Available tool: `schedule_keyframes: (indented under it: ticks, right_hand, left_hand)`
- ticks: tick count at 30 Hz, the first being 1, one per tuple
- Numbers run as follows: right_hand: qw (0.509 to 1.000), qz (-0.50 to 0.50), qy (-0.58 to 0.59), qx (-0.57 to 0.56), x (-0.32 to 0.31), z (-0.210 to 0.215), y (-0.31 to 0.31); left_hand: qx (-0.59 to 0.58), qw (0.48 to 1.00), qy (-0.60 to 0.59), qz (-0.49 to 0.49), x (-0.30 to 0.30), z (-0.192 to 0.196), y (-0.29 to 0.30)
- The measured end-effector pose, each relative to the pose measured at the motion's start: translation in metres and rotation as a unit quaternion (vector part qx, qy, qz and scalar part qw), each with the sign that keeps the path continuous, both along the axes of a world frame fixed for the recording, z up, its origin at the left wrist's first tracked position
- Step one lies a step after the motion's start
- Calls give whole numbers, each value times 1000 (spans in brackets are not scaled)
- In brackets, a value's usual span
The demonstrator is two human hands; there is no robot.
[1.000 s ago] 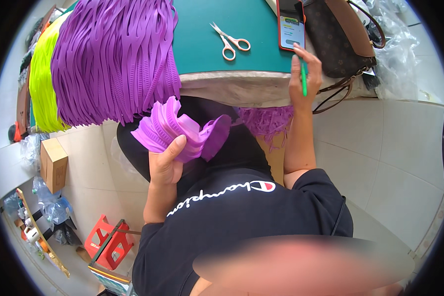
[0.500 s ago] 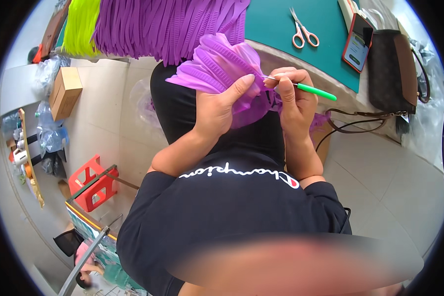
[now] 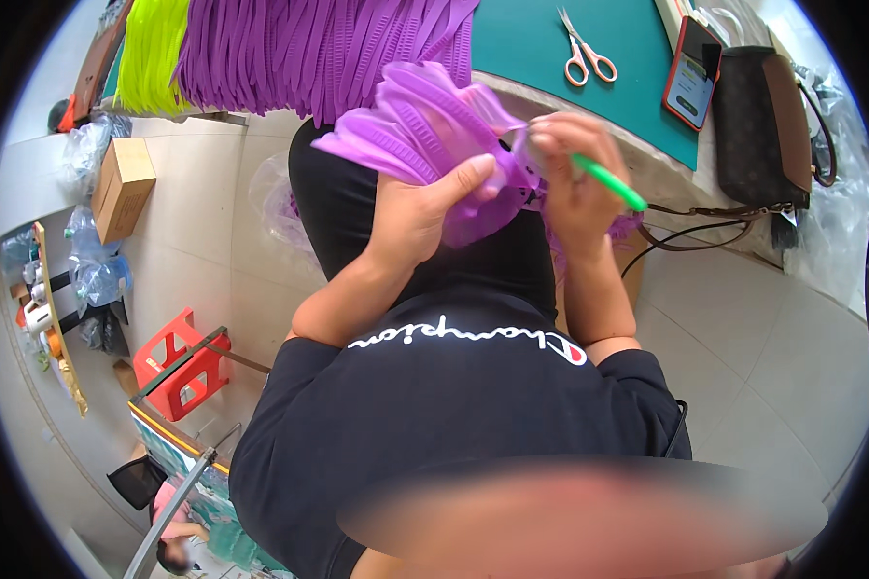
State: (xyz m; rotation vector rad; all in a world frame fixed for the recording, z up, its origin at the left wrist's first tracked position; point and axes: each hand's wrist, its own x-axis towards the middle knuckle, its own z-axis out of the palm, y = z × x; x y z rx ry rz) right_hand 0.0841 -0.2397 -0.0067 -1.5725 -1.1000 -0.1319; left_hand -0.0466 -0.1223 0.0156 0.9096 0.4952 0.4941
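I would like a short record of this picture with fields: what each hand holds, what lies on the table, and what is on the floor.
Left hand: grips a bunch of purple ribbed strips, thumb on top.
Right hand: holds a green pen-like tool at the same bunch; its tip is hidden.
Table: green mat with scissors, a phone in a red case, a dark handbag.
Hanging over table edge: purple strips, yellow-green strips.
Floor: cardboard box, red plastic stool.

Just one view here, a head-worn fisheye looking steeply down the person's chest. It sits close over both hands, with the green table's (image 3: 521, 39) near edge up top.
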Motion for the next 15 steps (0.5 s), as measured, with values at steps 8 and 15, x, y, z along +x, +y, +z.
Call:
schedule_keyframes:
  ticks: [8,15]
  right_hand:
    - [954,-273,-65,110,141,20,-40]
    - [913,150,376,55,151,33,-41]
  left_hand:
    - [-130,902,1,-412,-49,9,23]
    - [-167,911,-35,-375,-55,12,28]
